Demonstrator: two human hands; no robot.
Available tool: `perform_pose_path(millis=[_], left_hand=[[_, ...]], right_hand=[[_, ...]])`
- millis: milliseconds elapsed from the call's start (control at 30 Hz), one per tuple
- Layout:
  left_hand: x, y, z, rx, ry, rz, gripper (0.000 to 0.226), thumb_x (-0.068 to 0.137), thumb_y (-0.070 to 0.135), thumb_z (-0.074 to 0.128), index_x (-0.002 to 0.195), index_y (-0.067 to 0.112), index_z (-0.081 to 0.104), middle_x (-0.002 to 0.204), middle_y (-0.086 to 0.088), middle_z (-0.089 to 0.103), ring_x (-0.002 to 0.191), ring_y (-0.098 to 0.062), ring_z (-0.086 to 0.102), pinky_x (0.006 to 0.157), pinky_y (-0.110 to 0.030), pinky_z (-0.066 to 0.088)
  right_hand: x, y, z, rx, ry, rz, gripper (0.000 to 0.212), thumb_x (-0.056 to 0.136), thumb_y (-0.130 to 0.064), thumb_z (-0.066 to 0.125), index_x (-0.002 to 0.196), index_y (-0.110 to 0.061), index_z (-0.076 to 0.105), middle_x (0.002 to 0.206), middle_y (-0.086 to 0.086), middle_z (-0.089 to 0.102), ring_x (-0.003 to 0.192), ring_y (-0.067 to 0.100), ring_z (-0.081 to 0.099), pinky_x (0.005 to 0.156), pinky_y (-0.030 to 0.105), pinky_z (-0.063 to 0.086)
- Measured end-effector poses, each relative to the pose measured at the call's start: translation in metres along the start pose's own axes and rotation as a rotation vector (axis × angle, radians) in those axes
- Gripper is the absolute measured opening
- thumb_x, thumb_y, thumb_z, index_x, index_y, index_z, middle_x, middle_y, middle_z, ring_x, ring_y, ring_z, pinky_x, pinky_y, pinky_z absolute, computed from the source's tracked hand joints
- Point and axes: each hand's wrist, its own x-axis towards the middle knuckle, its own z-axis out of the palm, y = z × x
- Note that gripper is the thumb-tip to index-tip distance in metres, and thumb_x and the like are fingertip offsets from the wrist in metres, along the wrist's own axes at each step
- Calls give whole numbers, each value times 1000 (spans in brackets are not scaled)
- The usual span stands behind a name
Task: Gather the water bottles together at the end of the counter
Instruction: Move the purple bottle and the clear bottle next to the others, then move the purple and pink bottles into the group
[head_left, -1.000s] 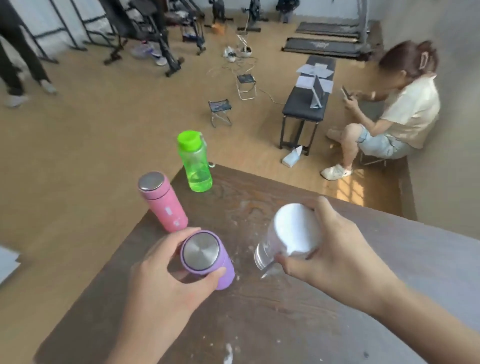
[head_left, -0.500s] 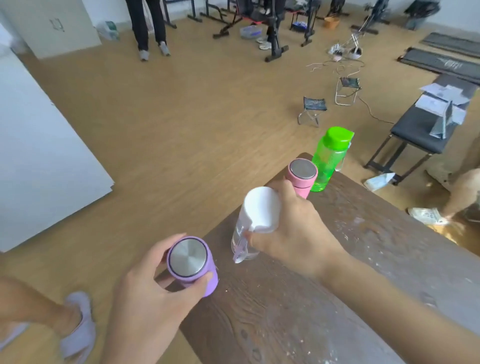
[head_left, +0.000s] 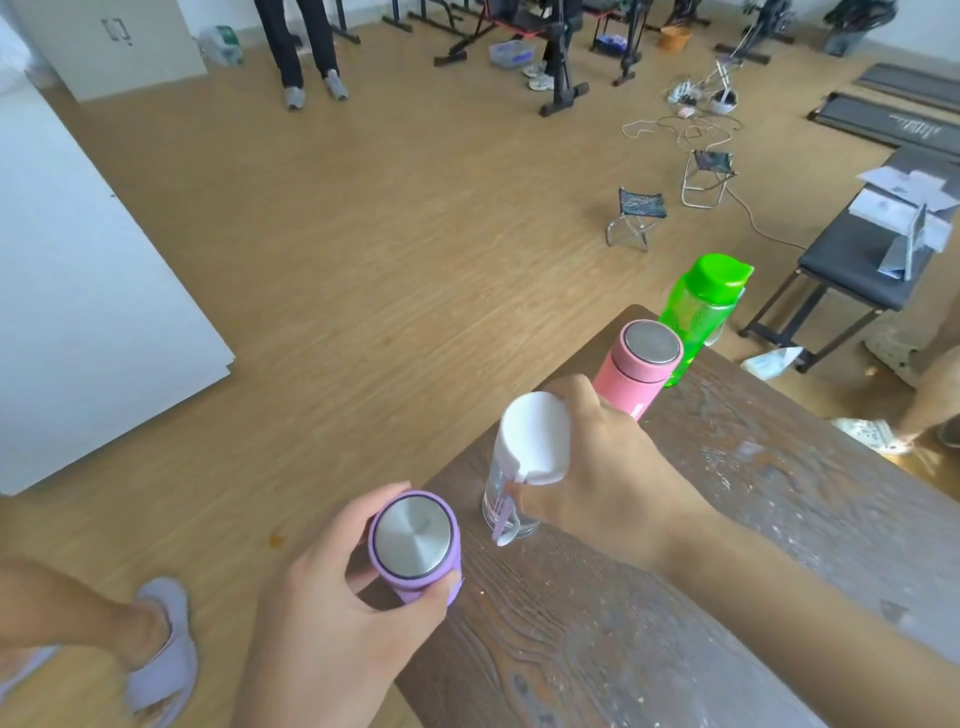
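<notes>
My left hand (head_left: 337, 623) grips a purple bottle (head_left: 413, 545) with a steel lid at the near left edge of the dark wooden counter (head_left: 727, 519). My right hand (head_left: 613, 478) holds a clear bottle with a white cap (head_left: 532, 441), standing on the counter just right of the purple one. Further along the same edge stands a pink bottle (head_left: 636, 364) with a steel lid. Behind it, at the counter's far corner, is a green bottle (head_left: 701, 306) with a green cap.
The counter's left edge drops to a wooden floor. My foot in a purple slipper (head_left: 156, 649) is at the lower left. A white panel (head_left: 78, 291) leans at left. Folding stools (head_left: 634, 213), a black bench (head_left: 857, 260) and gym gear stand beyond; a person's legs (head_left: 306, 47) at top.
My view has swung left. Both hands carried their bottles toward the counter's left edge, and the clear bottle has come close to the pink one.
</notes>
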Motion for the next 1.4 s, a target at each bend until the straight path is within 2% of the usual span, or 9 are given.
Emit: perform_pose_path(millis=[200, 333, 433, 600, 733, 867, 1067, 1200, 1400], left_hand=[[-3, 3, 2, 151, -10, 60, 72, 45, 13, 98, 104, 46, 72, 111, 45, 62, 96, 9, 67, 72, 8, 41], [-2, 0, -1, 216, -24, 81, 74, 44, 2, 98, 106, 36, 74, 102, 29, 74, 100, 8, 63, 71, 9, 41], [-1, -5, -3, 212, -52, 50, 73, 46, -1, 97, 107, 33, 75, 101, 20, 77, 102, 13, 60, 68, 5, 47], [-3, 0, -7, 210, -71, 49, 74, 47, 22, 96, 112, 43, 69, 119, 36, 62, 104, 13, 60, 72, -2, 53], [-4, 12, -14, 259, -76, 30, 86, 47, 31, 99, 118, 60, 60, 118, 40, 61, 102, 8, 65, 81, -26, 54], [-4, 57, -9, 376, -113, 202, 79, 48, 49, 89, 120, 59, 56, 123, 46, 56, 117, 29, 45, 82, -16, 41], [-20, 147, 41, 427, -152, 445, 73, 56, 51, 82, 126, 38, 66, 135, 21, 65, 138, -2, 53, 93, -1, 37], [-43, 207, 121, 306, -295, 630, 71, 60, 57, 77, 128, 47, 59, 135, 13, 64, 135, -17, 58, 113, -45, 45], [-144, 296, 271, 182, -696, 776, 67, 61, 63, 74, 125, 51, 61, 137, 29, 60, 130, 14, 49, 104, -7, 36]], right_hand=[[0, 0, 2, -29, -20, -49, 58, 64, -51, 73, 103, -28, 36, 100, -8, 49, 86, 24, 55, 69, 41, 51], [-1, 3, 3, -48, -11, -92, 60, 67, -55, 71, 108, -27, 36, 100, -8, 46, 82, 19, 50, 64, 33, 41], [-1, 6, 3, -31, -15, -107, 67, 67, -60, 74, 113, -26, 38, 104, -7, 49, 87, 19, 51, 68, 35, 46], [-7, 9, -1, -2, -23, -131, 87, 65, -61, 79, 130, -26, 34, 119, -5, 52, 101, 19, 55, 79, 37, 51], [-22, 19, -13, 20, -17, -151, 94, 69, -60, 75, 142, -28, 25, 132, -5, 51, 115, 15, 53, 87, 28, 46], [-55, 34, -44, 22, 10, -127, 97, 68, -69, 65, 146, -30, 21, 143, -9, 44, 126, 14, 49, 95, 26, 40], [-148, 82, -119, 49, 188, 5, 82, 72, -71, 63, 139, -42, 25, 128, -28, 42, 118, -1, 48, 93, 25, 45], [-251, 133, -171, 35, 420, 180, 78, 77, -64, 66, 140, -39, 29, 133, -20, 49, 122, -9, 42, 97, 18, 43], [-433, 199, -218, 5, 682, 533, 77, 79, -64, 65, 143, -36, 31, 131, -21, 51, 127, -9, 42, 100, 20, 41]])
